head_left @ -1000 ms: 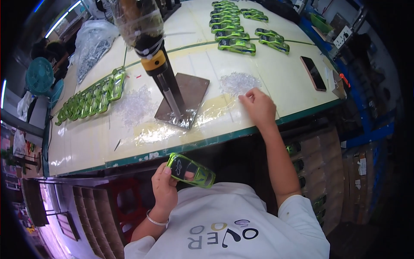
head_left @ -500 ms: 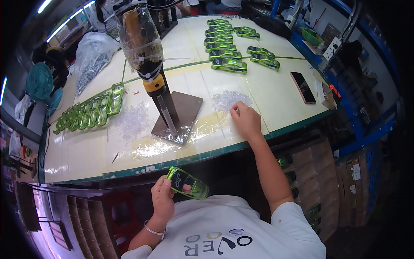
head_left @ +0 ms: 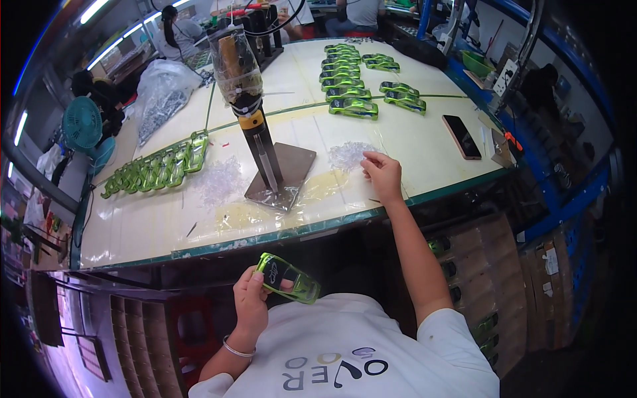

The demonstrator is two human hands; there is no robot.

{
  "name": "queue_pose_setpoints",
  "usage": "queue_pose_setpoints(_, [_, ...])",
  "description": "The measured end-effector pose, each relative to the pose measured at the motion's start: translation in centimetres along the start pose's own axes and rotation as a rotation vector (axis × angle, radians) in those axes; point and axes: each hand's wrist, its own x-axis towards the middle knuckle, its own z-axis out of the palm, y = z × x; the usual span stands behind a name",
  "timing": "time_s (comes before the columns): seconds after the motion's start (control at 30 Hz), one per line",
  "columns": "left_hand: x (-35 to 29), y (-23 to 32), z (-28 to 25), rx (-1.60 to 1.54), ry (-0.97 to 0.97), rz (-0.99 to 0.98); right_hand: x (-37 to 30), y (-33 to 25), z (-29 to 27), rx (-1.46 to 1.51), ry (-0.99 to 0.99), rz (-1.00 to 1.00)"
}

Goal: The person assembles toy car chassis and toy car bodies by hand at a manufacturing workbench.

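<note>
My left hand grips a green toy car body shell by one end, in front of my shirt and below the table edge. The shell has a black patch with a pale design and see-through openings. Over the table, my right hand is pinched beside the right-hand pile of small clear plastic pieces. Anything between its fingertips is too small to make out. A second pile of clear pieces lies left of the upright press tool on its metal base plate.
Green car shells stand in a tight row at left; several more car shells are lined up at the far right. A phone lies near the right edge. A plastic bag of small parts and a teal fan are at left.
The view has shifted, so the table's things sit slightly differently in it. My right hand has drawn back slightly from the clear pile. My left hand keeps holding the car shell.
</note>
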Motion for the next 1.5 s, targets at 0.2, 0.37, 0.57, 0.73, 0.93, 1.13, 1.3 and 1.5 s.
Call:
queue_pose_setpoints(0.2, [-1.7, 0.8, 0.4, 0.038, -0.007, 0.029, 0.5, 1.2, -0.3, -0.004, 0.053, -0.212])
queue_pose_setpoints(0.37, [-2.3, 0.7, 0.7, 0.018, 0.006, 0.012, 0.4, 0.8, -0.1, -0.071, 0.121, -0.25])
queue_pose_setpoints(0.57, [-2.4, 0.3, 0.6, 0.039, -0.021, 0.006, 0.4, 0.9, -0.1, -0.088, 0.039, -0.192])
queue_pose_setpoints(0.73, [-1.9, 0.3, 0.3, 0.046, -0.037, 0.003, -0.1, 0.8, -0.3, -0.145, -0.013, -0.221])
queue_pose_setpoints(0.93, [0.4, 0.1, -0.1, 0.169, -0.04, 0.036, -1.1, 0.0, 0.0, -0.248, -0.003, -0.237])
queue_pose_setpoints(1.13, [2.6, 1.4, 0.6, 0.14, -0.178, 0.108, -7.6, -6.1, 1.9, 0.462, -0.209, 0.127])
queue_pose_setpoints(1.3, [3.8, 2.2, 0.6, 0.304, -0.318, 0.142, -11.7, -7.7, 3.9, 0.681, -0.542, 0.178])
queue_pose_setpoints(1.5, [4.1, 1.9, 0.7, 0.357, -0.384, 0.183, -12.2, -7.1, 4.2, 0.941, -0.71, 0.579])
